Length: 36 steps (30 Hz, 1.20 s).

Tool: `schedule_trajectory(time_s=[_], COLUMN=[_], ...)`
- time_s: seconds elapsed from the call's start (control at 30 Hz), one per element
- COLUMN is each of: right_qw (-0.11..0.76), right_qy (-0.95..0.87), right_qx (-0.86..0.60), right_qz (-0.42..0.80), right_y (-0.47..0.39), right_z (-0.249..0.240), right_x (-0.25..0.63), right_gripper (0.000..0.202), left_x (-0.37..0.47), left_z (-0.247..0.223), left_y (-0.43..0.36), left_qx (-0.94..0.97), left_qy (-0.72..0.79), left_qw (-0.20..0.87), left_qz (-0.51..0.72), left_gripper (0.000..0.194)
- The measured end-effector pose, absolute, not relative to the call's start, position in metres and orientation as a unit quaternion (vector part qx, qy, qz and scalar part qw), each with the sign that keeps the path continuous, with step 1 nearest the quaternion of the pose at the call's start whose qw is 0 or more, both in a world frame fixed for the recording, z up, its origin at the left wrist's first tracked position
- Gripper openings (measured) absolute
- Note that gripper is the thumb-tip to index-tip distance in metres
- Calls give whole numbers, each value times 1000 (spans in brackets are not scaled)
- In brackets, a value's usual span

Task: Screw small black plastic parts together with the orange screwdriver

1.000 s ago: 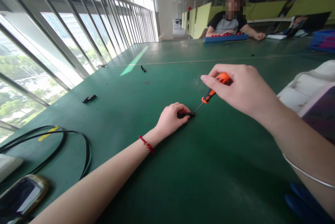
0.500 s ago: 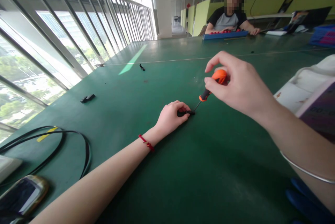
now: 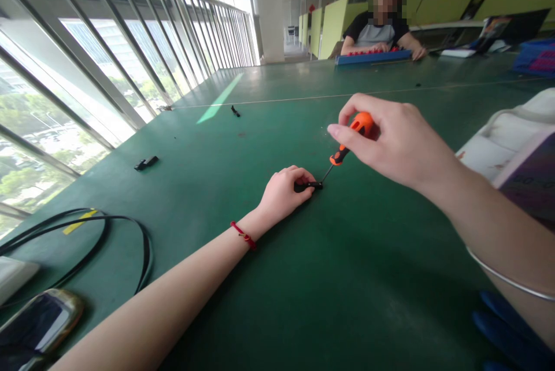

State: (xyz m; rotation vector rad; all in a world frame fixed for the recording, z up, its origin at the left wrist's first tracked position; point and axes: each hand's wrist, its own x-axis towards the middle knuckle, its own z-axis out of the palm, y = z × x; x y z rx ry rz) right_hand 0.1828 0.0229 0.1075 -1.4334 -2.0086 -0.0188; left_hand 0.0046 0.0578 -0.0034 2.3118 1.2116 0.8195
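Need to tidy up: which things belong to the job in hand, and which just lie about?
In use:
- orange-and-black screwdriver, in the right grip
- small black part, in the left grip

Apparently lying about:
- black cable
- phone-like device
- black piece near the railing
- smaller black piece beyond

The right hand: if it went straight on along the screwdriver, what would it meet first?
Probably the black part in the left hand; whether the screwdriver already touches it is unclear.

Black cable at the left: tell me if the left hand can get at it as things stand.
Probably not: the left hand holds a small black part by the screwdriver, away from the black cable.
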Motion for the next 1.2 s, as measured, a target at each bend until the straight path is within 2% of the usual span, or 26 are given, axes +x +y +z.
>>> schedule_trajectory(time_s=[0.07,0.2,0.33,0.4,0.43,0.5,0.6,0.7,0.77,0.87,0.93,1.0,1.1,1.17,1.2], right_qw=[326,326,310,306,309,319,329,318,312,325,333,331,330,332,334], right_qy=[-769,-762,-767,-771,-769,-761,-760,-768,-764,-753,-750,-752,-755,-749,-746], right_qx=[-550,-559,-561,-558,-559,-564,-561,-556,-564,-572,-571,-570,-567,-573,-576], right_qz=[-8,0,11,17,19,15,-4,-16,-18,-22,-22,-12,9,11,9], right_y=[23,21,20,20,20,21,22,22,23,24,25,26,26,25,25], right_z=[108,109,111,111,111,110,110,109,109,108,108,108,109,110,110], right_x=[183,183,183,183,183,182,182,183,184,184,184,185,186,186,186], right_gripper=[28,13,18,30,29,13,24,12,23,10,19,13,25,10,9], left_x=[5,5,5,5,5,5,5,5,5,5,5,5,5,5,5], left_z=[-4,-3,-3,-3,-3,-3,-3,-3,-4,-3,-4,-4,-5,-5,-5], left_y=[58,58,58,58,58,58,58,58,58,58,58,58,58,58,58], left_qx=[827,826,825,825,825,826,827,827,826,826,826,827,827,827,828], left_qy=[436,437,438,437,436,436,436,436,437,437,437,436,435,435,435], left_qw=[202,204,204,206,206,205,204,205,205,205,204,202,200,200,200], left_qz=[293,292,293,294,294,293,291,291,291,291,291,293,295,294,293], left_gripper=[15,14,14,15,15,15,15,15,15,15,15,15,15,15,15])
